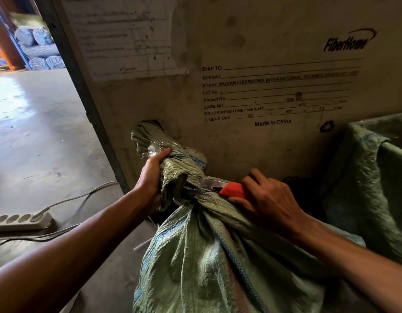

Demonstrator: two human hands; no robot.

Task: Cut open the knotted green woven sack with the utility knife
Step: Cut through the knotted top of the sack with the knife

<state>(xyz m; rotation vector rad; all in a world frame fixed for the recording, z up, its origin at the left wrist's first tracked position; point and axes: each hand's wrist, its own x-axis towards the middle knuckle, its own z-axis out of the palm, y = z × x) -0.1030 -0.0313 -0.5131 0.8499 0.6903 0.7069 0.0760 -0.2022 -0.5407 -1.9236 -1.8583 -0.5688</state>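
The green sack (209, 263) stands on the floor against a printed crate (263, 64), power strip (19, 221) nearby. Left hand (150, 177) grips its knotted neck; right hand (263, 199) clasps the knife (227, 188), blade at the knot.

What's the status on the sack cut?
Left hand grips sack neck. Right hand holds utility knife, blade at knot. Nothing blocking.

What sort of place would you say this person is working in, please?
Probably a warehouse or storeroom: a large shipping crate printed with freight fields, a bare concrete floor, and bundled rolls stacked beyond the doorway.
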